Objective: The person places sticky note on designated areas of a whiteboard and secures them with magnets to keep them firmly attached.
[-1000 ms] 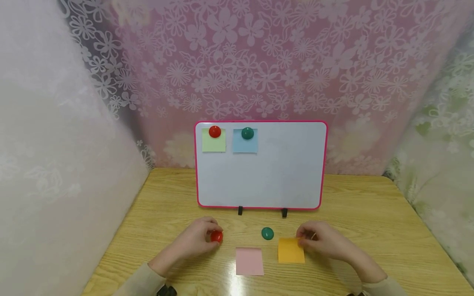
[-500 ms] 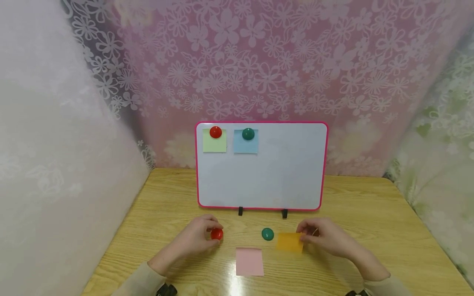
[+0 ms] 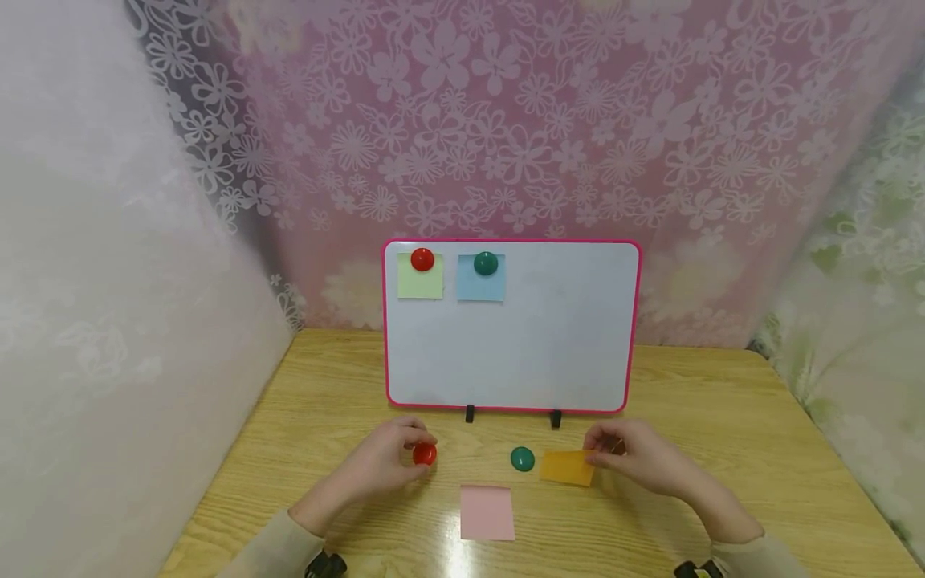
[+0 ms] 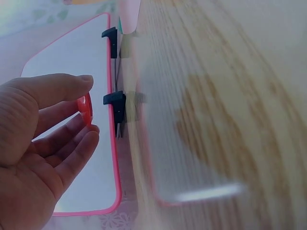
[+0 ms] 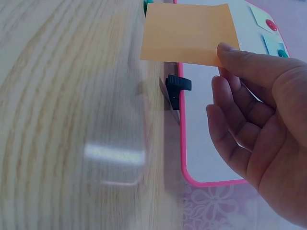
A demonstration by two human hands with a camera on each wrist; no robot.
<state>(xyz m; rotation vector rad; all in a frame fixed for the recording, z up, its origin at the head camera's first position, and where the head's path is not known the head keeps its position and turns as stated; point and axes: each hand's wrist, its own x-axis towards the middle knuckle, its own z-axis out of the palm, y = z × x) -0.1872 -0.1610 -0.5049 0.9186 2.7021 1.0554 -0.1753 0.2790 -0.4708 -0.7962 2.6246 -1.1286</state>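
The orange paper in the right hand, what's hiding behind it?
Past the orange paper, the right wrist view shows the whiteboard, the table and a sliver of a green magnet. Whatever the paper itself covers can't be seen.

The right hand (image 5: pixel 276 117) pinches a flat, four-sided orange paper note (image 5: pixel 187 33) by one corner, before a white board with a pink rim (image 5: pixel 201 134) bearing round red (image 5: pixel 271 25) and green magnets (image 5: pixel 282 53); a pale wood-grain tabletop (image 5: pixel 57 120) spreads alongside.

Red disc (image 3: pixel 425 455) glossy plastic; orange note (image 5: pixel 187 33) matt paper; tabletop (image 3: pixel 325 377) shiny wood.
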